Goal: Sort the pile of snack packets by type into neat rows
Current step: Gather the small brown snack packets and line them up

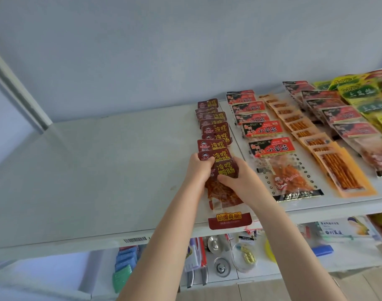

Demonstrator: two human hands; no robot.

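Gripping the nearest dark-red packet (225, 170) from either side, left hand (199, 169) and right hand (237, 178) curl fingers round its upper part. It lies at the near end of the dark-red row (215, 128); red-and-black packets (261, 129) lie just right of that row.

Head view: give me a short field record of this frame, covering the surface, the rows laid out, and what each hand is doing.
surface: white shelf
leftmost row: dark red packets, overlapping
rows to its right: red-and-black packets, orange stick packets, green packets
left hand: holds front packet by its left side
right hand: holds front packet by its right side
front packet: dark red, at near end of its row
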